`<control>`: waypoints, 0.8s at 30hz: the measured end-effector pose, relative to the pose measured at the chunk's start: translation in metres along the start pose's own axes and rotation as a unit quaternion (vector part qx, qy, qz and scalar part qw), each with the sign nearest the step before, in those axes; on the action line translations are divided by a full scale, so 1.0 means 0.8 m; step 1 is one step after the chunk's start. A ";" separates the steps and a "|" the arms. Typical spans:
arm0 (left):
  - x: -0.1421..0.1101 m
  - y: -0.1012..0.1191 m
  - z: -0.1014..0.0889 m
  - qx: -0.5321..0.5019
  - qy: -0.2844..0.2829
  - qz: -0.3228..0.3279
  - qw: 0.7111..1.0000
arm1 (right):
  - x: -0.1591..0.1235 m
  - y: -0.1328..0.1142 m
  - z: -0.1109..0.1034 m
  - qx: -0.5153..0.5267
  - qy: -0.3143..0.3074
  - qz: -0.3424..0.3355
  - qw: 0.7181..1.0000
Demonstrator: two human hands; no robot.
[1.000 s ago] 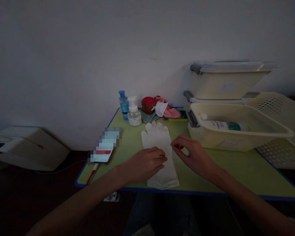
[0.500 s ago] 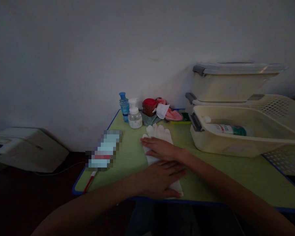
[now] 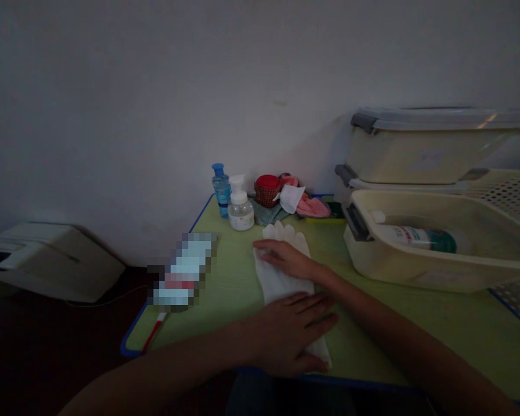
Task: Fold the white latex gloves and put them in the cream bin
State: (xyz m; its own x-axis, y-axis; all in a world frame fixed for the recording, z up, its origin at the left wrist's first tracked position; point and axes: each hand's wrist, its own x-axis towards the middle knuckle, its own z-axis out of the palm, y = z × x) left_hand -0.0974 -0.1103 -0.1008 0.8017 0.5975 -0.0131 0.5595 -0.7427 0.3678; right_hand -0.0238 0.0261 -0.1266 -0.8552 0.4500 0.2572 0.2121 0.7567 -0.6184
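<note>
Both bare hands lie palm down on the white, thin-looking glove, fingers extended and neither one gripping anything; the left hand is spread wide across the cuff half, near the front edge of the green, blue-rimmed tabletop; the right hand rests farther up, just below the glove's fingers, its own fingers closer together. The white glove lies lengthwise between the person and the wall, its fingers pointing away and its cuff towards the body; two palms set one above the other seem to press it flat along its length, though whether it is one glove or several layered I cannot tell.

A dark-edged phone with a lit, blurred screen lies to the left, apart from the forearms, perhaps for easy viewing; its red-and-white cable runs off the near edge. Towards the wall stand a blue, slim plastic bottle and a clear pump bottle with a white top; on the right, a cream, open plastic bin holds a white-and-green bottle on its side, likely because the bin is shallow.
</note>
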 end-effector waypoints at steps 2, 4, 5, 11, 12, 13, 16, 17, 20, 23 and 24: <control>0.000 -0.001 0.000 -0.005 -0.002 -0.002 1.000 | 0.013 0.006 0.003 -0.004 0.049 0.032 0.998; 0.001 -0.002 0.001 -0.011 0.004 -0.002 1.000 | 0.022 0.009 0.007 -0.006 0.080 0.055 0.995; 0.001 -0.003 0.003 -0.014 0.009 -0.002 1.000 | 0.024 0.009 0.009 -0.005 0.089 0.063 0.994; 0.001 -0.006 0.007 -0.030 0.030 0.005 0.999 | 0.019 0.001 0.010 0.024 0.132 0.094 0.987; 0.001 -0.006 0.007 -0.032 0.029 0.003 0.999 | 0.019 0.001 0.010 0.031 0.131 0.095 0.986; 0.001 -0.006 0.006 -0.034 0.027 0.001 0.999 | 0.018 0.000 0.009 0.037 0.128 0.095 0.987; 0.001 -0.005 0.004 -0.037 0.017 -0.005 0.999 | 0.018 0.001 0.010 0.044 0.113 0.091 0.988; 0.001 -0.004 0.004 -0.037 0.014 -0.005 0.999 | 0.019 0.002 0.011 0.042 0.110 0.090 0.989; 0.001 -0.004 0.004 -0.035 0.020 0.000 0.999 | 0.020 0.001 0.012 0.022 0.103 0.085 0.991; 0.002 -0.005 0.006 -0.028 0.027 0.003 0.999 | 0.019 -0.003 0.011 -0.013 0.091 0.080 0.993; 0.002 -0.005 0.007 -0.026 0.029 0.003 0.999 | 0.018 -0.005 0.010 -0.027 0.087 0.079 0.993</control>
State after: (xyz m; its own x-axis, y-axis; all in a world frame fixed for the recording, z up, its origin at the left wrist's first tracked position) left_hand -0.0970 -0.1079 -0.1078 0.7908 0.6106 0.0419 0.5417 -0.7301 0.4165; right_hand -0.0407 0.0260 -0.1266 -0.7151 0.6373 0.2874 0.3667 0.6919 -0.6219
